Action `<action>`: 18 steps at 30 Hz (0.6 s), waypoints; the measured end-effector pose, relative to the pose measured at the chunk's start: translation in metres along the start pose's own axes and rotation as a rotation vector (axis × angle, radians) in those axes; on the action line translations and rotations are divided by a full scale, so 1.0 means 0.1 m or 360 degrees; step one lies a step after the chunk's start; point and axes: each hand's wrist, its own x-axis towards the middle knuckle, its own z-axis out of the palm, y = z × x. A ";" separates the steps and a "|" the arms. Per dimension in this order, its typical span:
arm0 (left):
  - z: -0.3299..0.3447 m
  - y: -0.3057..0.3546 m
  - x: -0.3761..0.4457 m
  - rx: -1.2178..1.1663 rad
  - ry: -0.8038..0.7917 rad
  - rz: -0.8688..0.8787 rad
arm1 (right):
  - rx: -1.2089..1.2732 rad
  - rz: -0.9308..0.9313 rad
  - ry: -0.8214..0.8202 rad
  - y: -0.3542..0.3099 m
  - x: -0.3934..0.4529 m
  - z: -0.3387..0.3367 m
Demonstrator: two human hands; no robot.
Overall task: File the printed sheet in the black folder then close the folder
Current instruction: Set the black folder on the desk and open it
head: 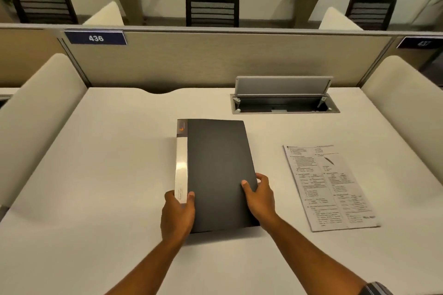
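White desk [119, 151], both hands' fingers [244, 183] curled gripping closed black folder [215, 163]

One cam only, worn on my head, wide-angle w/ bowed edges. It looks fwd and down over the desk [115, 151], from above its near edge toward the far edge and the partition [215, 60]. Close view: my forearms enter from the bottom, both side corners of the far edge in frame. No 2nd view to overlap.
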 end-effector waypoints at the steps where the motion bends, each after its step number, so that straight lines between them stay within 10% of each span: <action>1: 0.09 0.00 -0.09 0.0025 0.0011 0.0036 | -0.0023 -0.0002 0.0012 0.08 0.00 -0.08; 18: 0.64 0.00 -0.54 0.0659 0.0221 0.0333 | -0.0824 -0.0317 0.0097 0.61 0.09 -0.64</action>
